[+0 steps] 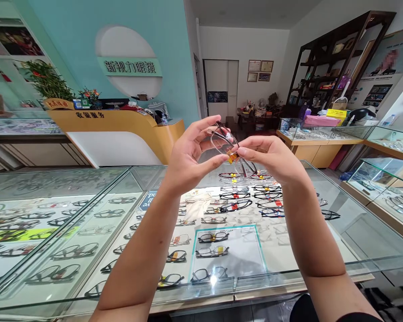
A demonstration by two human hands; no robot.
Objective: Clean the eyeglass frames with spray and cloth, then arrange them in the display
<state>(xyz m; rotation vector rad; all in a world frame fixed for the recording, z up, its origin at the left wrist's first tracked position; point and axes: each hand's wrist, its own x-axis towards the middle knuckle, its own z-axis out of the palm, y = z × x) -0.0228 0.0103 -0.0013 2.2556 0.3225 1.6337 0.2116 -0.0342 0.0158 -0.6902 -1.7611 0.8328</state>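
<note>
Above the glass counter I hold up a pair of eyeglasses [215,144] with thin rims and dark temples, tilted in the air. A yellow-orange tag [232,156] sits near the bridge. My left hand [191,154] is closed on the eyeglasses from the left, its thumb tip by the tag and its index finger at the upper end. My right hand [271,156] pinches the frame close to the tag; some of its fingers are hidden behind the thumb. Below both hands, rows of eyeglasses [235,195] lie inside the display case [288,264].
Another glass case [36,179] with more frames adjoins at left. A yellow and white service counter [120,129] with a plant [47,80] stands behind it. Further glass cases [325,134] and a dark wooden shelf [335,60] are at right. The case's glass top lies under my forearms.
</note>
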